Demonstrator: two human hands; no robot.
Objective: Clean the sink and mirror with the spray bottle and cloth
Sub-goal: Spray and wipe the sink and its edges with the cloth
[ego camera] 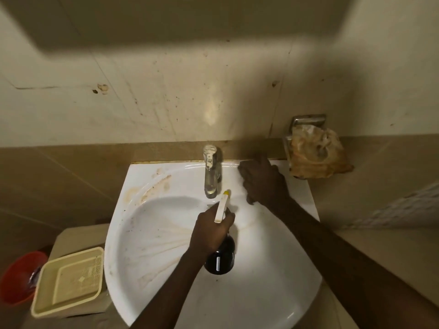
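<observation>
Over the basin: both bare arms reach in from 5 and 6 o'clock above the white sink [273, 293].
Left hand [211, 230]: fingers wrapped tight around the neck of the spray bottle [221, 256], right at the middle of the bowl.
Spray bottle: dark round body hanging below the fist, white trigger head with a yellow tip pointing toward 12 o'clock, just short of the tap [211, 172].
Right hand [263, 181]: pressed palm-down on the back rim at 1 o'clock from the bottle, fingers spread; something pale lies under it, possibly the cloth, but it blends into the porcelain and I cannot tell.
Sink: brown grime on the rim at 10 o'clock, streaks fanning across the bowl's left side.
Tap: chrome, upright, at 12 o'clock on the back edge.
Soap holder [308, 122]: metal, on the wall at 2 o'clock, a crumpled brownish bag [318, 153] stuffed in it.
Off the rim at 8 o'clock: a cream tray [69, 281], with a red bucket [19, 279] beyond it.
</observation>
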